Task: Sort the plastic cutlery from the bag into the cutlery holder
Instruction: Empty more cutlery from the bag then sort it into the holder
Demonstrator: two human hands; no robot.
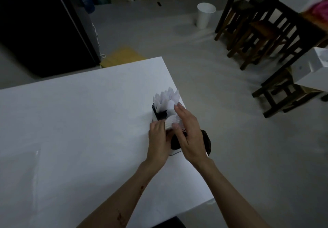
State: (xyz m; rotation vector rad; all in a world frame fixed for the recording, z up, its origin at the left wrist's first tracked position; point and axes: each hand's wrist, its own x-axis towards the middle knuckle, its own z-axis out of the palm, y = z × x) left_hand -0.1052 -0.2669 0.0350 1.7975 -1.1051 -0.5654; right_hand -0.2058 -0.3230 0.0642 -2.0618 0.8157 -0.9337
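A white cutlery holder (154, 116) with dark compartments stands near the right edge of the white table (79, 121). Several white plastic pieces (166, 97) stick upright out of its far compartment. My left hand (158, 142) grips a bunch of white plastic cutlery (171, 121) over the holder's middle. My right hand (189, 132) lies flat against the bunch from the right, thumb on it, fingers stretched out. A dark bag (206, 141) shows behind my right hand at the table edge. The holder's near part is mostly hidden by my hands.
A clear plastic bag (26, 165) lies at the table's left. On the floor stand a white bucket (205, 14), dark wooden stools (257, 37) and a table to the right. A black cabinet (40, 27) stands at the far left.
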